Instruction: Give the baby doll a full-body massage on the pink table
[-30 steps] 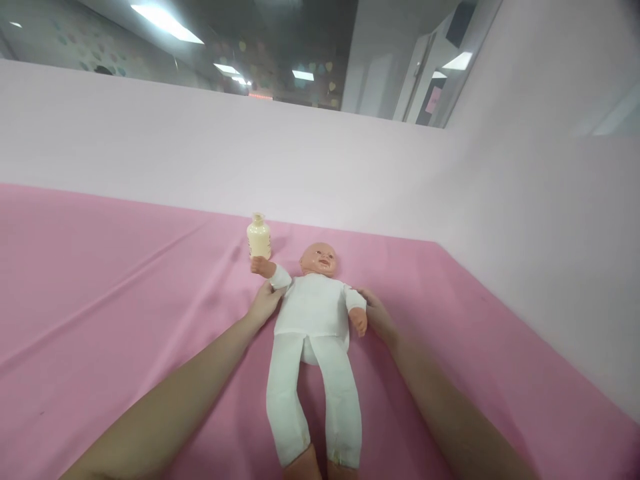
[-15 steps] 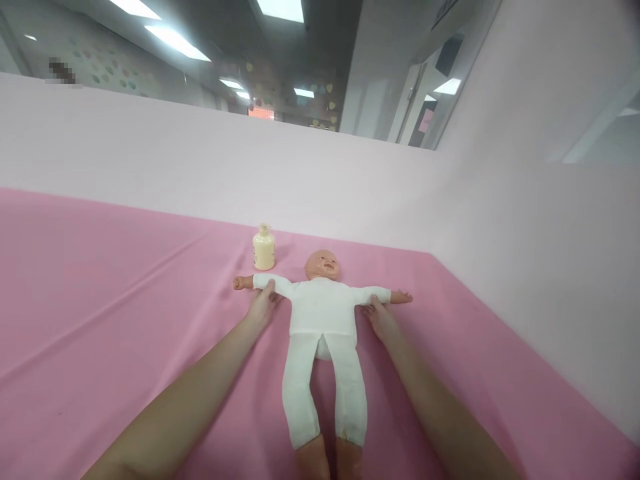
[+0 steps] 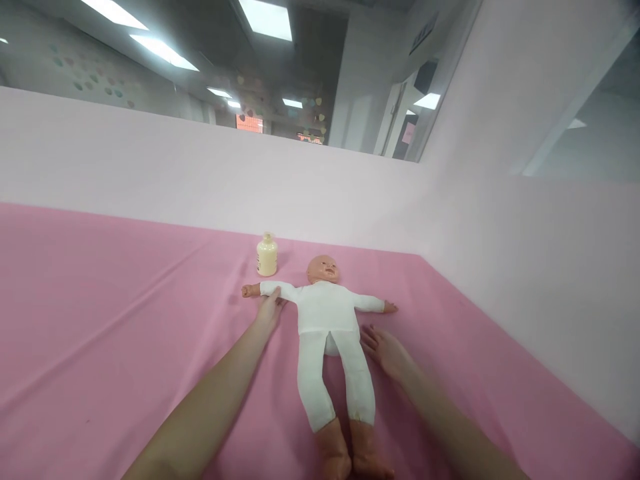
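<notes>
Across the bench (image 3: 125, 280), head view: a white-clothed doll (image 3: 327, 312) lies face-up, head near the far edge. A bottle (image 3: 267, 259) stands beside it, apparently kept clear. The left hand (image 3: 269, 313) clamps its fingers on one sleeve (image 3: 289, 291), probably steadying that arm; the right hand (image 3: 390, 353), fingers apart, is empty beside the hip.

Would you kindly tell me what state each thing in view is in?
Doll: lying face up, arms spread
Bottle: standing upright
Left hand: thumb over the doll's sleeve
Right hand: open, beside the doll's hip
Pink covering: spread out, creased
Ceiling lights: lit
</notes>
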Demonstrator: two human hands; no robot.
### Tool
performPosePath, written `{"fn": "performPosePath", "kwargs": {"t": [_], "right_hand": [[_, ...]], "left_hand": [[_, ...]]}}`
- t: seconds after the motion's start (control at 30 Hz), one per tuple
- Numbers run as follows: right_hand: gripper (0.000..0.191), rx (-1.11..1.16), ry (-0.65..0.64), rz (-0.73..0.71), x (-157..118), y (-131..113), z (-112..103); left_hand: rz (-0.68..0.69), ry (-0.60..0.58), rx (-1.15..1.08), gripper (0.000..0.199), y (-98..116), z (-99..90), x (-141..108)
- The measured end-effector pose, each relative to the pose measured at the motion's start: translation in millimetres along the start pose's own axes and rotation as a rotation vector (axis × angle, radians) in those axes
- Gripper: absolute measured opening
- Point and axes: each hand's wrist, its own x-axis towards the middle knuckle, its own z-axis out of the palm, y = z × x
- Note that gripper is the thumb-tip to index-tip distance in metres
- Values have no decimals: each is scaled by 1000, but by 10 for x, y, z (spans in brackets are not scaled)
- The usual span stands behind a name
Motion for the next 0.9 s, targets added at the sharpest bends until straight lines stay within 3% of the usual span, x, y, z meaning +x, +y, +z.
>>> {"fn": "performPosePath", "kwargs": {"t": [0.07, 0.17, 0.33, 0.47, 0.57, 0.7, 0.77, 0.9], "right_hand": [[37, 70, -36, 229, -280, -18, 120], [40, 69, -150, 446, -684, -69, 299], [40, 205, -291, 579, -1177, -100, 491], [47, 261, -422, 615, -1330, -96, 537], [50, 264, -490, 661, -1269, -112, 519], [57, 253, -572, 594, -914, -146, 440], [64, 261, -602, 559, -655, -167, 415], [63, 252, -588, 532, -180, -176, 470]], "left_hand": [[0, -3, 2, 42, -2, 6, 0], [11, -20, 13, 42, -9, 18, -9], [49, -30, 38, 48, -15, 40, -35], [83, -8, 56, 44, -20, 56, -49], [192, -9, 143, 43, -28, 83, -90], [368, -116, 479, 45, -23, 177, -237], [363, -215, 607, 45, -8, 250, -335], [474, -536, 758, 38, 25, 375, -467]]}}
